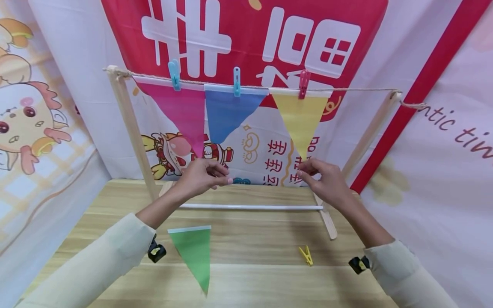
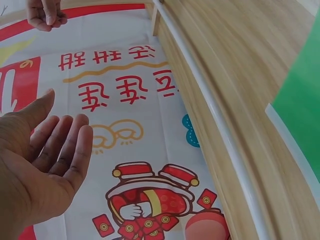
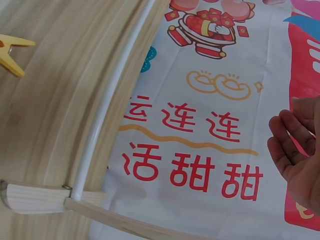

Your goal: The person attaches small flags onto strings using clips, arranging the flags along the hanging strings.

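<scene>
My left hand (image 1: 204, 174) hovers in front of the pink pennant's (image 1: 181, 107) lower tip, fingers loosely bent and holding nothing. My right hand (image 1: 325, 179) is in front of the tip of the yellow pennant (image 1: 302, 115), its fingers relaxed and empty. A blue pennant (image 1: 231, 109) hangs between those two on a string (image 1: 358, 89). Along the top, a blue clothespin (image 1: 175, 75), a light blue clothespin (image 1: 236, 81) and a red clothespin (image 1: 304, 84) grip the pennants. On the table lie a green pennant (image 1: 196, 256) and a yellow clothespin (image 1: 306, 255).
Two wooden posts, left (image 1: 132, 132) and right (image 1: 369, 132), hold the string's ends. Low between them runs a white rod (image 1: 250, 207). A wooden foot (image 1: 327, 220) extends forward on the wood-grain table (image 1: 254, 282). Printed cloth (image 1: 254, 132) hangs behind.
</scene>
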